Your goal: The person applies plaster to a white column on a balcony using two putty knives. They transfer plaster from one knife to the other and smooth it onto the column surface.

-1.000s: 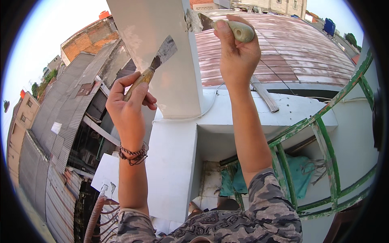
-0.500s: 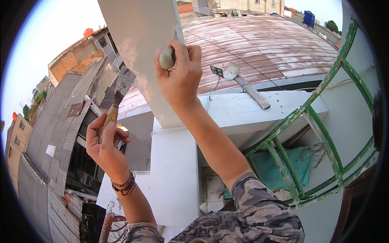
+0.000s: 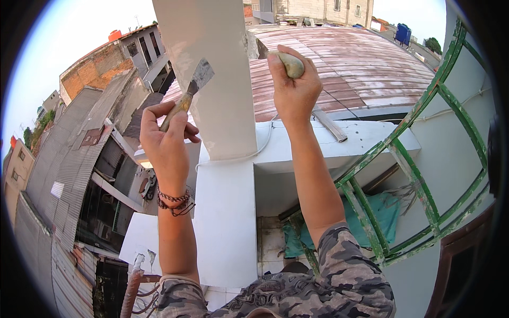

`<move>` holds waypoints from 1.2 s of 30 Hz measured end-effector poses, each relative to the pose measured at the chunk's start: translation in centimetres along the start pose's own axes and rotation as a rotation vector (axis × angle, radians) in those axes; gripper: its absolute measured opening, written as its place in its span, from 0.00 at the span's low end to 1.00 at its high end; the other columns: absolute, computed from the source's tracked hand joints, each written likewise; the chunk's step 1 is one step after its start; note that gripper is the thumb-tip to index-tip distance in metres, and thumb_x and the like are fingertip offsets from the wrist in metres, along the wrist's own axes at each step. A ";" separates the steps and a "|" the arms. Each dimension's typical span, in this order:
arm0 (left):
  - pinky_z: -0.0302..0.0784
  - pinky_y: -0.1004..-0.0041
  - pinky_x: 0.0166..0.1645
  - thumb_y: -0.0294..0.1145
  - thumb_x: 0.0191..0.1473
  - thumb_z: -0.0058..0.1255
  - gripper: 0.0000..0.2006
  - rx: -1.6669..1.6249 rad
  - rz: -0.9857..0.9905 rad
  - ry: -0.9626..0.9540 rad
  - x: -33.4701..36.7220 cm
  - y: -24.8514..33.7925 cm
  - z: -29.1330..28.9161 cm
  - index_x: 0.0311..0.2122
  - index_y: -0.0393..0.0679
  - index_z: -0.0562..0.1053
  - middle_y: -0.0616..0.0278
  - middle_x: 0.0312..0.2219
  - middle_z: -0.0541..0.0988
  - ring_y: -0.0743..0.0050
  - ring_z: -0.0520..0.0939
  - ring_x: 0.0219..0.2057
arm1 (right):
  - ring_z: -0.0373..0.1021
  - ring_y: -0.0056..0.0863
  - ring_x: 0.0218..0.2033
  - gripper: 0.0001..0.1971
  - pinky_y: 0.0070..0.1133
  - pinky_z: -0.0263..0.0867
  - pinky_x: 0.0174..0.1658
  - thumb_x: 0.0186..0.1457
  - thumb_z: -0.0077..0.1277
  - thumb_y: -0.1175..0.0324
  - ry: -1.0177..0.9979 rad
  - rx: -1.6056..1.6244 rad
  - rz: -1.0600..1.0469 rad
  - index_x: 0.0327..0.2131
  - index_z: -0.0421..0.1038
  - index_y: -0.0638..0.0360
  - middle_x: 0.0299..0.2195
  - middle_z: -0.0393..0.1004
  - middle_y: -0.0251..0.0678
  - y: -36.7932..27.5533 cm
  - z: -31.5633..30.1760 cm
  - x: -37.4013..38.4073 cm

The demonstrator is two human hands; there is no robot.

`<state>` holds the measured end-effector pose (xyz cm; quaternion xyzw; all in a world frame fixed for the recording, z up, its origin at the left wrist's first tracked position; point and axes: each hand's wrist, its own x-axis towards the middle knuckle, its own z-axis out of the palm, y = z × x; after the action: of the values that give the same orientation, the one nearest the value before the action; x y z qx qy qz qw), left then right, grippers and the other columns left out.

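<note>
My left hand (image 3: 167, 140) is closed round the wooden handle of a putty knife (image 3: 200, 77). Its thin metal blade, smeared grey, tilts up to the right in front of the pale pillar (image 3: 212, 106); whether it touches cannot be told. To the right of the pillar, my right hand (image 3: 297, 98) grips a tool by its rounded, worn handle (image 3: 292, 65), the butt end facing me. What looks like a grey blade shows between this hand and the pillar's right side, but most of that tool is hidden. Patchy smears mark the pillar's left edge.
A white ledge (image 3: 225, 222) runs from the pillar's foot, with a flat bar (image 3: 330, 126) lying on its right part. Green railing (image 3: 416, 183) curves along the right, near a teal cloth (image 3: 384, 214). Beyond lie a rusty corrugated roof (image 3: 350, 69) and lower roofs at left.
My left hand has moved up and right, bringing the putty knife's blade in front of the pillar. My right hand has shifted right, from before the pillar to beside it. The view has shifted slightly.
</note>
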<state>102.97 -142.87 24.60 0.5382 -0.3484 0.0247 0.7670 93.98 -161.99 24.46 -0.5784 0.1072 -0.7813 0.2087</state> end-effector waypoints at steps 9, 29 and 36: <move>0.75 0.79 0.21 0.23 0.52 0.50 0.10 0.049 0.117 -0.038 3.5 -1.5 4.8 0.39 0.29 0.70 0.54 0.24 0.78 0.78 0.79 0.19 | 0.74 0.25 0.34 0.15 0.23 0.69 0.39 0.52 0.61 0.61 -0.112 0.303 0.271 0.39 0.77 0.61 0.33 0.78 0.37 5.2 -1.9 3.8; 0.75 0.78 0.20 0.24 0.52 0.51 0.10 0.234 0.140 -0.012 4.0 -1.8 9.7 0.39 0.30 0.71 0.55 0.22 0.78 0.77 0.79 0.17 | 0.73 0.30 0.29 0.12 0.24 0.69 0.33 0.50 0.62 0.66 -0.107 0.143 0.015 0.37 0.78 0.60 0.29 0.74 0.39 3.2 -3.1 2.4; 0.75 0.77 0.20 0.24 0.52 0.51 0.10 0.247 0.153 0.017 3.5 -1.9 10.3 0.39 0.30 0.70 0.53 0.24 0.79 0.76 0.80 0.17 | 0.74 0.23 0.34 0.12 0.19 0.70 0.39 0.54 0.61 0.67 -0.148 0.155 0.131 0.39 0.77 0.64 0.35 0.77 0.36 4.1 -3.3 2.3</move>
<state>101.14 -153.55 26.81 0.6003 -0.3761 0.1303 0.6937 91.07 -166.87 23.72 -0.6083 0.0684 -0.7271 0.3108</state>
